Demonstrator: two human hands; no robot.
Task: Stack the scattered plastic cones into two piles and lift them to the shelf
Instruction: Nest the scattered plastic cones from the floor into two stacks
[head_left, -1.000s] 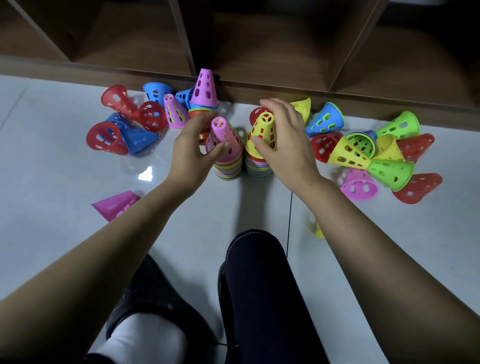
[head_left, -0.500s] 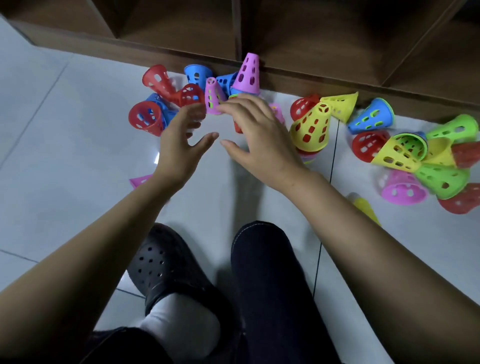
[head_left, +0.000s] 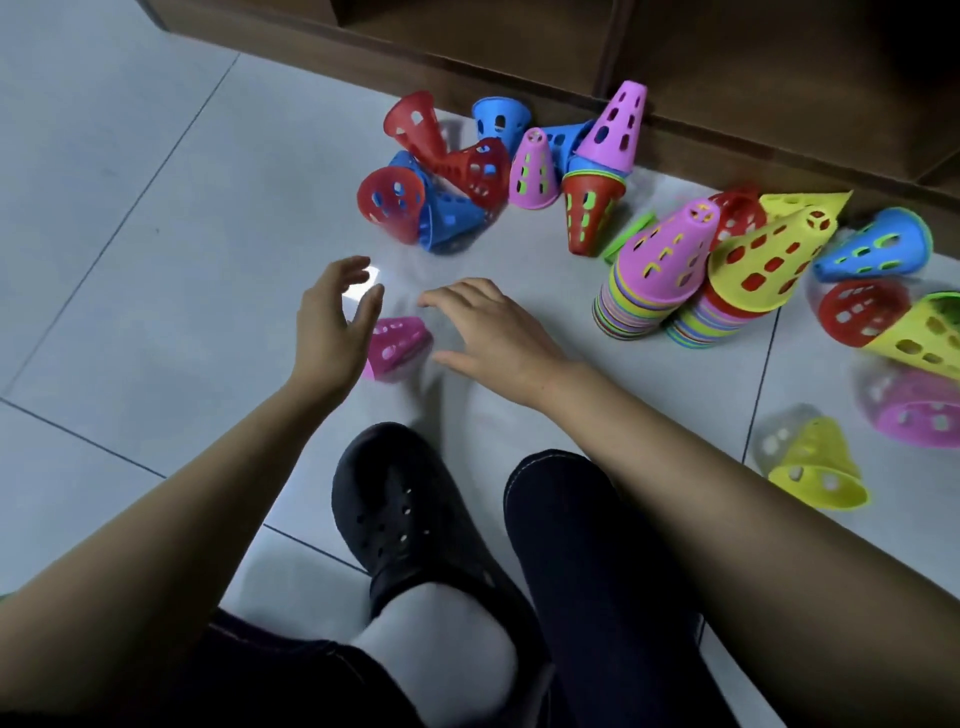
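Observation:
Two stacks of perforated plastic cones stand side by side on the floor: one topped with a pink cone (head_left: 660, 260), one topped with a tilted yellow cone (head_left: 763, 265). A lone magenta cone (head_left: 397, 345) lies on its side between my hands. My left hand (head_left: 332, 325) is open just left of it, fingers curled, touching nothing. My right hand (head_left: 493, 332) is open just right of it, palm down. Red and blue cones (head_left: 436, 182) lie scattered beyond, with a pink cone (head_left: 532, 171) and a short stack topped with a tall pink cone (head_left: 610, 140).
The wooden shelf base (head_left: 519, 78) runs along the back. More loose cones lie at the right: blue (head_left: 872, 252), red (head_left: 860, 312), yellow (head_left: 924, 335), pink (head_left: 919, 410), and a yellow one (head_left: 815, 465) nearer me. My black clog (head_left: 410, 509) and dark trouser knee (head_left: 587, 545) are below.
Both hands let go of the two stacks and moved left and toward me, down to the lone magenta cone. The view has swung left, so the stacks now sit at the right.

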